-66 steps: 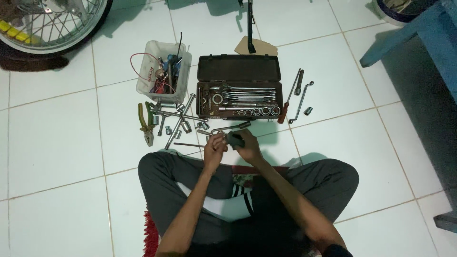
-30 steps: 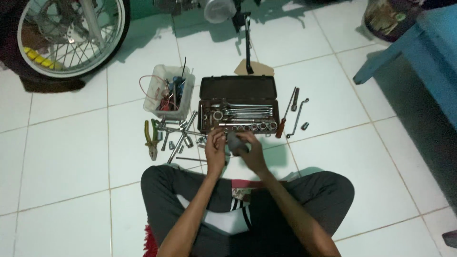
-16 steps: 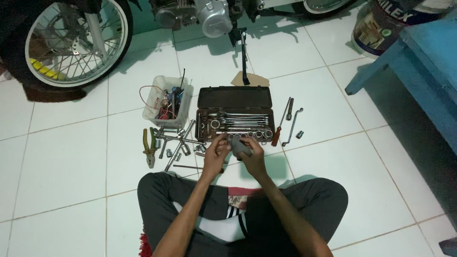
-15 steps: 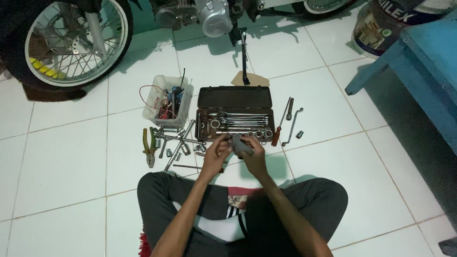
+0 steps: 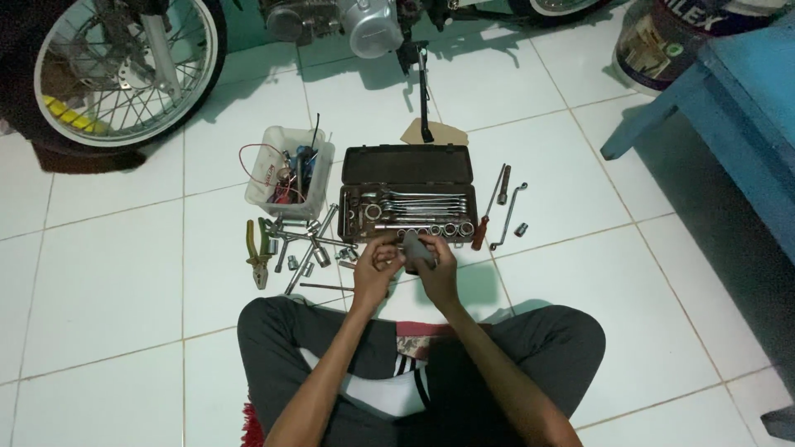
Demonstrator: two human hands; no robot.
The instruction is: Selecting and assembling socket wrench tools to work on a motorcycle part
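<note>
While I'm cross-legged on the tiles, both hands meet by the toolbox (image 5: 407,194) near edge: right hand (image 5: 436,271) wraps the grey tool (image 5: 416,247), left hand (image 5: 374,269) pinches its end. Best keep it low, grip steady.

Open socket case (image 5: 406,170) and scattered sockets (image 5: 302,248) crowd ahead; side tiles seemingly bare.

Home garage or repair corner, judged by a white tiled floor (image 5: 108,273) used as the workbench. An open socket set case (image 5: 407,194) is laid out centrally. Behind it a motorcycle engine (image 5: 364,21) and kickstand (image 5: 425,95) are seen; a spoked wheel (image 5: 124,66) up-left. Loose sockets (image 5: 302,248) and pliers (image 5: 257,248) are scattered left of it, a parts tub (image 5: 290,170) too.
</note>
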